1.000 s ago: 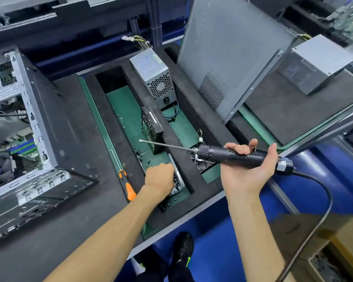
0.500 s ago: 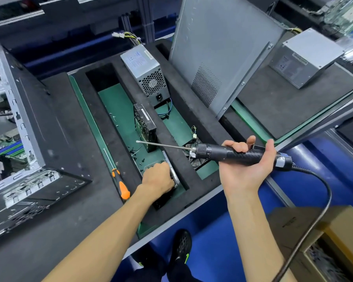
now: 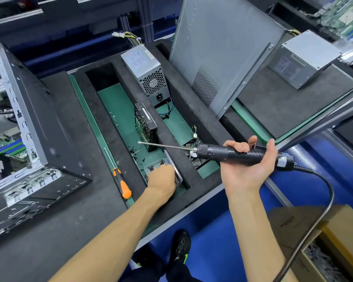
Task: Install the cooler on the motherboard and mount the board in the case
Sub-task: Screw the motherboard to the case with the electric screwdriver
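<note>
The open black PC case (image 3: 35, 127) lies at the left, with the motherboard (image 3: 8, 145) visible inside it. My left hand (image 3: 161, 179) reaches down into a small metal tray (image 3: 172, 161) holding screws in the green-floored foam slot. Its fingers are curled downward and hidden, so I cannot see what they hold. My right hand (image 3: 246, 169) grips a black electric screwdriver (image 3: 228, 154) palm-up above the foam edge. Its long bit (image 3: 161, 145) points left over the slot. A dark fan-like part (image 3: 194, 159) lies in the neighbouring slot, mostly hidden under the screwdriver.
An orange-handled screwdriver (image 3: 122, 185) lies along the slot's left foam wall. A black boxed part (image 3: 146, 125) stands upright mid-slot, with a grey power supply (image 3: 146, 73) behind it. A grey side panel (image 3: 222, 53) leans at the right. A second power supply (image 3: 306, 58) sits far right, a cardboard box (image 3: 324, 241) on the floor.
My left hand has stayed down in the screw tray, shifting only slightly. My right hand keeps the electric screwdriver level in the same place. The view has drifted a little.
</note>
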`<act>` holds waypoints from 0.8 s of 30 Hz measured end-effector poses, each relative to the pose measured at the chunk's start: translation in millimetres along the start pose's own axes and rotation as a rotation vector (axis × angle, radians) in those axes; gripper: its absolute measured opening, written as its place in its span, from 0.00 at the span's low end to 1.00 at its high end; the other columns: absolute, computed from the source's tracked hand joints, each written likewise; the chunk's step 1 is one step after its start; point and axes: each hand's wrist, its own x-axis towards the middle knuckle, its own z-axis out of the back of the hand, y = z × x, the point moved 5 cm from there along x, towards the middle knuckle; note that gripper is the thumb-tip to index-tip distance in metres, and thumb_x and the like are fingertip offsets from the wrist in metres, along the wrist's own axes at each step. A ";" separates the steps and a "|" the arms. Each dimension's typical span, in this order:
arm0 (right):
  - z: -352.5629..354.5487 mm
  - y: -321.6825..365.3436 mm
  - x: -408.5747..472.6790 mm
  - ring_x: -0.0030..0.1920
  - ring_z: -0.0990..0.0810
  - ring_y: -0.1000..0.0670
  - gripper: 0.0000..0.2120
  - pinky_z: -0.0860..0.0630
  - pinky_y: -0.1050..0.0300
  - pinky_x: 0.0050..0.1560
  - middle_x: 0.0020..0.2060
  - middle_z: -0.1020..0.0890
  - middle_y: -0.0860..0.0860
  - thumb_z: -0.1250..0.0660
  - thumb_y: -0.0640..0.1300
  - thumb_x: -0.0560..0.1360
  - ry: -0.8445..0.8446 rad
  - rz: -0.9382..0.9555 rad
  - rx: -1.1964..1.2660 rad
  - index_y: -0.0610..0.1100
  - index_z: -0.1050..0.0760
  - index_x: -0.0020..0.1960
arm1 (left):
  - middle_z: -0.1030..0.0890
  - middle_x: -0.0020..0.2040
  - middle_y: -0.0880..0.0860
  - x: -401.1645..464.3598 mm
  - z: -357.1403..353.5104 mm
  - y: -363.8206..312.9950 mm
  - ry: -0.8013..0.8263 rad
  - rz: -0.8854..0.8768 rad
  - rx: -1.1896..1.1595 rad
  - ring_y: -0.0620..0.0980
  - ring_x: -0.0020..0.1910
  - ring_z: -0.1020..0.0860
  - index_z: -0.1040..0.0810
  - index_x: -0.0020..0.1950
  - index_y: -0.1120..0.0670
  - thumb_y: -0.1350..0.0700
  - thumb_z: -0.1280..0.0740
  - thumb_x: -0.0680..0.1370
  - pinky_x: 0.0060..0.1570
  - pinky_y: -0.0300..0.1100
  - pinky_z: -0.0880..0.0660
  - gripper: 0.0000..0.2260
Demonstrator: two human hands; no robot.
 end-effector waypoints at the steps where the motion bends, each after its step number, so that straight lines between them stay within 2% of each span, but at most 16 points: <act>1: -0.7 1.1 0.0 0.28 0.28 0.51 0.14 0.23 0.56 0.44 0.29 0.30 0.51 0.27 0.53 0.73 -0.021 -0.016 0.032 0.42 0.20 0.44 | 0.20 0.55 0.60 0.1 -0.9 -1.5 0.000 -0.011 0.021 0.63 0.54 0.21 0.24 0.54 0.60 0.61 0.37 0.76 0.49 0.51 0.26 0.08; 5: -8.3 -1.1 -6.4 0.28 0.29 0.52 0.14 0.25 0.56 0.44 0.29 0.31 0.52 0.29 0.53 0.75 -0.059 -0.021 0.000 0.42 0.23 0.46 | 0.20 0.54 0.60 -1.2 1.2 -2.1 -0.005 -0.043 0.044 0.62 0.54 0.21 0.24 0.53 0.59 0.60 0.36 0.76 0.47 0.50 0.26 0.07; 8: -10.9 -0.8 -8.4 0.28 0.30 0.52 0.14 0.24 0.56 0.44 0.30 0.31 0.52 0.30 0.53 0.76 -0.049 -0.032 0.002 0.42 0.23 0.46 | 0.20 0.51 0.60 -4.0 9.8 -0.4 -0.031 -0.066 0.015 0.63 0.51 0.21 0.26 0.47 0.58 0.60 0.35 0.74 0.43 0.48 0.27 0.04; 9: -10.7 -0.3 -7.8 0.28 0.30 0.52 0.14 0.24 0.56 0.44 0.30 0.31 0.52 0.30 0.53 0.76 -0.046 -0.030 0.006 0.42 0.23 0.46 | 0.21 0.48 0.60 -4.0 14.2 1.4 -0.040 -0.059 -0.004 0.63 0.50 0.21 0.29 0.44 0.58 0.61 0.35 0.74 0.42 0.48 0.28 0.03; 12: -11.8 2.3 -6.5 0.29 0.30 0.52 0.13 0.24 0.57 0.43 0.30 0.31 0.51 0.30 0.53 0.76 -0.044 -0.027 0.009 0.42 0.23 0.46 | 0.30 0.34 0.55 -4.5 31.9 11.8 -0.049 0.014 -0.106 0.63 0.44 0.21 0.35 0.35 0.58 0.65 0.35 0.71 0.36 0.47 0.30 0.10; 14: -12.7 3.6 -4.9 0.29 0.30 0.52 0.13 0.25 0.57 0.42 0.30 0.31 0.52 0.30 0.53 0.76 -0.038 -0.032 0.029 0.42 0.23 0.45 | 0.28 0.28 0.56 -5.1 45.1 20.9 -0.053 0.075 -0.237 0.61 0.37 0.21 0.31 0.31 0.60 0.65 0.33 0.68 0.33 0.47 0.27 0.09; 17: -16.2 4.4 -3.9 0.29 0.30 0.52 0.13 0.24 0.57 0.42 0.30 0.31 0.52 0.30 0.53 0.76 -0.029 -0.034 0.046 0.42 0.23 0.44 | 0.17 0.29 0.57 -9.5 57.6 34.4 -0.057 0.162 -0.509 0.56 0.32 0.18 0.19 0.33 0.63 0.62 0.29 0.68 0.36 0.45 0.19 0.05; 20: -19.9 4.2 -3.0 0.29 0.30 0.52 0.13 0.24 0.58 0.42 0.31 0.31 0.52 0.29 0.53 0.75 -0.025 -0.031 0.053 0.42 0.24 0.44 | 0.16 0.30 0.56 -20.1 61.9 42.9 -0.021 0.205 -0.870 0.51 0.33 0.16 0.19 0.34 0.62 0.63 0.27 0.70 0.37 0.42 0.17 0.05; 24: -23.2 3.7 -2.4 0.29 0.29 0.52 0.13 0.24 0.57 0.42 0.30 0.31 0.52 0.30 0.53 0.75 -0.019 -0.030 0.056 0.43 0.24 0.43 | 0.16 0.36 0.61 -35.9 71.8 50.3 0.014 0.177 -1.280 0.55 0.35 0.16 0.17 0.38 0.64 0.68 0.29 0.72 0.39 0.41 0.18 0.03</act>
